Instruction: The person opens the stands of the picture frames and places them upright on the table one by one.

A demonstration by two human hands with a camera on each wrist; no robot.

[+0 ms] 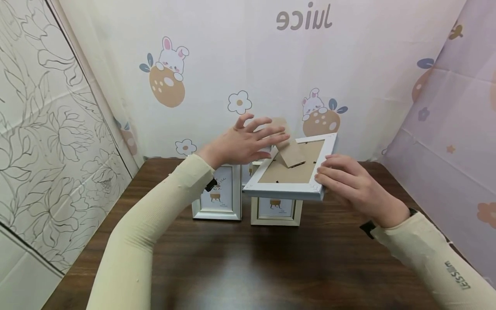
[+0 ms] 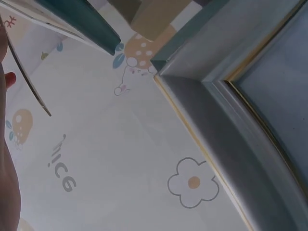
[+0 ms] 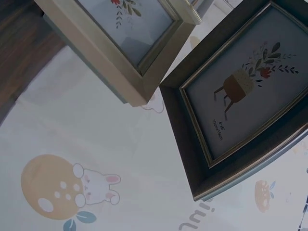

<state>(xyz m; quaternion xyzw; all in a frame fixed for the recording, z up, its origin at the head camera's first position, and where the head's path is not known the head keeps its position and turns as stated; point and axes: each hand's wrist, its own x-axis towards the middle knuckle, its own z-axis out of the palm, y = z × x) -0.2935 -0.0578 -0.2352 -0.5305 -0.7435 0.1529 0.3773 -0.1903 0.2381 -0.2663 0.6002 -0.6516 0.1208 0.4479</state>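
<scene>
A white picture frame (image 1: 283, 188) is held tilted above the table, its brown backing board (image 1: 267, 172) facing up. My right hand (image 1: 350, 185) grips its right side near the front corner. From the backing a tan easel flap (image 1: 291, 153) stands raised. My left hand (image 1: 246, 141) is beside this flap, fingers extended and spread, fingertips overlapping its upper part. In the left wrist view the flap (image 2: 30, 82) shows edge-on by the fingers. A cream frame (image 1: 275, 221) stands below the held one, partly hidden by it; a white frame (image 1: 217, 215) stands under my left forearm.
Another frame (image 1: 248, 174) stands farther back, mostly covered. All stand on a dark wooden table (image 1: 240, 262). A printed curtain (image 1: 217, 56) with rabbits and flowers hangs behind the table, with patterned panels (image 1: 38, 107) at the sides.
</scene>
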